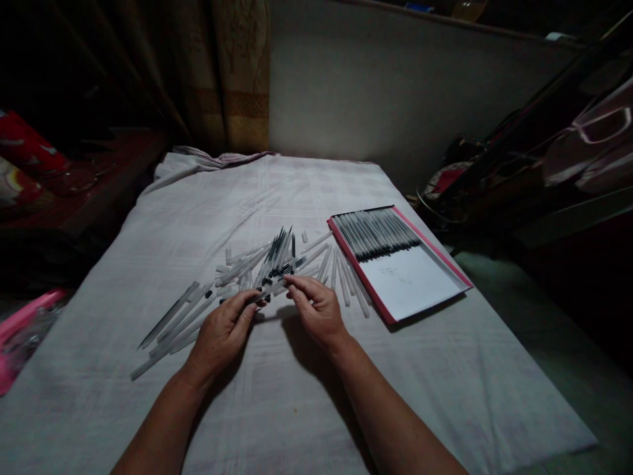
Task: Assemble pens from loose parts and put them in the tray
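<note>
My left hand (pixel 225 330) is closed on the near end of a thin pen (pixel 271 291) with a translucent barrel. My right hand (pixel 319 310) pinches the pen's other end between thumb and fingertips. Just beyond my hands lies a loose heap of translucent pen barrels (pixel 247 264), black-tipped refills (pixel 279 249) and small black caps (pixel 267 282). More barrels (pixel 178 330) spread toward the lower left, beside my left hand. Right of my right hand, a shallow red-edged box (pixel 383 310) holds a tight row of black-ended pens (pixel 378 234) in its far half.
A pale checked cloth (pixel 420 396) covers the table. Several loose barrels (pixel 346 274) lie against the box's left side. Pink plastic (pixel 30 316) is at the left edge, near a dark red side table (pixel 99 178). A curtain (pixel 242 79) and grey wall (pixel 370 86) stand behind.
</note>
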`<action>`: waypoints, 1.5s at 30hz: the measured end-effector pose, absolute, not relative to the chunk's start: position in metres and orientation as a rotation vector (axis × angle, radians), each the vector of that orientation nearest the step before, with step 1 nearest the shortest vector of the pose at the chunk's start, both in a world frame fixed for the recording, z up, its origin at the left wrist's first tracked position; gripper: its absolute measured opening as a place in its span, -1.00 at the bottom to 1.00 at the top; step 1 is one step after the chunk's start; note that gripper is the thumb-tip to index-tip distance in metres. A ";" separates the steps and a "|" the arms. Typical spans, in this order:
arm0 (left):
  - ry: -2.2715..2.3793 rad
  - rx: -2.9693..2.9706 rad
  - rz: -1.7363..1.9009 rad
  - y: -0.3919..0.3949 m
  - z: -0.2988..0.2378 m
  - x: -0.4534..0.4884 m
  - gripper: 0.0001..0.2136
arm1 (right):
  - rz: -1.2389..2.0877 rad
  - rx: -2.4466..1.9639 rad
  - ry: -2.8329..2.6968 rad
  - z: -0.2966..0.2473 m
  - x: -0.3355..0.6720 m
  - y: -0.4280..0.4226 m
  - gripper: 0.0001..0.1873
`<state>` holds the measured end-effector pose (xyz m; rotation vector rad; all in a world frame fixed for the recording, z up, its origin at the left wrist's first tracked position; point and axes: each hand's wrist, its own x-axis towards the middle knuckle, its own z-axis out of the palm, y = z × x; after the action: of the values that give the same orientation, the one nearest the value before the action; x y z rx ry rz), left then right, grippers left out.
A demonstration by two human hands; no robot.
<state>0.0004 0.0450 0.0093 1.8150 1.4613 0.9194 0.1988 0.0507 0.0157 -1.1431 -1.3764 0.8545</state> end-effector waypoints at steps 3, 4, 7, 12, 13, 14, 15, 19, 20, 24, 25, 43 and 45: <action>1.466 1.508 1.063 0.049 0.010 -0.003 -0.65 | 0.789 -1.183 -1.508 0.016 0.194 0.051 -0.67; 1.466 1.409 1.111 0.050 0.010 -0.004 -0.62 | 0.760 -1.225 -1.573 0.016 0.192 0.052 -0.67; 1.460 1.246 1.188 0.052 0.011 -0.004 -0.55 | 0.640 -1.381 -1.913 0.018 0.187 0.055 -0.73; 1.443 1.209 1.193 0.051 0.010 -0.001 -0.52 | 0.456 -1.634 -2.304 0.019 0.174 0.057 -0.77; 1.440 1.214 1.189 0.051 0.009 -0.001 -0.53 | 0.421 -1.670 -2.332 0.019 0.172 0.057 -0.76; 1.438 1.224 1.184 0.051 0.008 0.000 -0.54 | 0.393 -1.696 -2.353 0.018 0.170 0.057 -0.75; 1.439 1.237 1.180 0.051 0.007 0.000 -0.55 | 0.372 -1.710 -2.371 0.018 0.169 0.057 -0.75; 1.453 1.310 1.153 0.050 0.003 0.001 -0.60 | 0.346 -1.699 -2.406 0.016 0.163 0.058 -0.77; 1.459 1.330 1.144 0.050 0.003 0.001 -0.61 | 0.352 -1.693 -2.398 0.014 0.163 0.058 -0.77; 1.504 1.465 1.124 0.049 0.004 0.002 -0.68 | 0.519 -1.611 -2.161 0.007 0.169 0.057 -0.80; 1.512 1.538 1.118 0.048 0.005 0.002 -0.70 | 0.604 -1.562 -2.027 0.005 0.173 0.057 -0.80; 1.327 2.300 1.127 0.042 0.003 0.006 -0.75 | 1.534 -1.000 -0.690 0.012 0.220 0.046 -0.70; 1.332 2.313 1.127 0.042 0.003 0.006 -0.75 | 1.524 -1.026 -0.685 0.011 0.220 0.046 -0.69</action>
<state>0.0057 0.0417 0.0026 2.3129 1.3321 1.1274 0.2195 0.0460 0.0113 -1.0262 -0.6848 1.5239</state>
